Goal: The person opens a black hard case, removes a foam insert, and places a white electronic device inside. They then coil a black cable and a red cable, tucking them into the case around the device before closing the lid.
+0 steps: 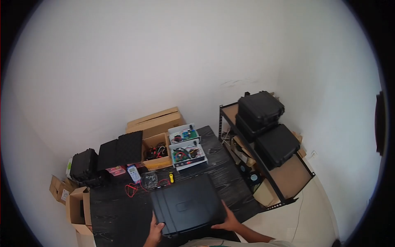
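A large black hard plastic case [187,206] with a closed lid lies flat at the near side of the table, in front of my body. My left hand [155,230] grips its near left corner, the thumb over the edge. On the case's right side, my right hand [227,220] presses with its fingers along the edge and its thumb at the near rim. Some of the fingers of both hands are hidden by the case. Just beyond it are a yellow-and-black tool [171,178], a clear bag of small parts [150,180] and a multimeter [134,173] with red leads.
Two open white enclosures with circuit boards [188,155] stand near the back of the black table [119,214]. Beside them is a cardboard box of cables [156,152]. Black cases [261,108] are stacked on a metal shelf [284,197] at right. An open carton [78,210] stands at left.
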Tool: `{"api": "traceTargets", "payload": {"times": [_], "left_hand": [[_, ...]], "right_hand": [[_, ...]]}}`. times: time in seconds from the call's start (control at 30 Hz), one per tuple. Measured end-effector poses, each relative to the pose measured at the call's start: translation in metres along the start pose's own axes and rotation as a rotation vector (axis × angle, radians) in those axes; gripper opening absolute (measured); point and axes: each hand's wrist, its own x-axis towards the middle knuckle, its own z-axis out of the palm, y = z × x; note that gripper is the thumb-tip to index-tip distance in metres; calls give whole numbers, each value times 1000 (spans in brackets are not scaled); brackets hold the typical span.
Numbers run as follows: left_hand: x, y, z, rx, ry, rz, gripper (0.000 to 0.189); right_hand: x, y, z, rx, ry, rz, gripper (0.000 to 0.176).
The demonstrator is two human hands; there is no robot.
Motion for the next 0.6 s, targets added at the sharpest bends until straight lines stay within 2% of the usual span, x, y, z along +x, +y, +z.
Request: {"api": "traceTargets", "payload": {"times": [0.03, 0.13, 0.23, 0.33, 0.53, 0.6], "left_hand": [[3, -9, 22, -2, -77, -6, 117], [9, -43, 99, -81, -123, -96, 118], [23, -62, 169, -103, -250, -113, 112], [43, -59, 233, 169, -394, -99, 108], [96, -105, 335, 337, -679, 223, 113], [114, -107, 370, 541, -652, 397, 119]], "right_hand": [[-10, -13, -28, -96, 33, -60, 142], [-38, -57, -94, -67, 158, -99, 143], [-62, -67, -162, -40, 238, -123, 144], [-74, -125, -199, 72, 356, -107, 140], [-77, -172, -295, -84, 434, -218, 130], [-76, -174, -324, 100, 500, -188, 122]]}}
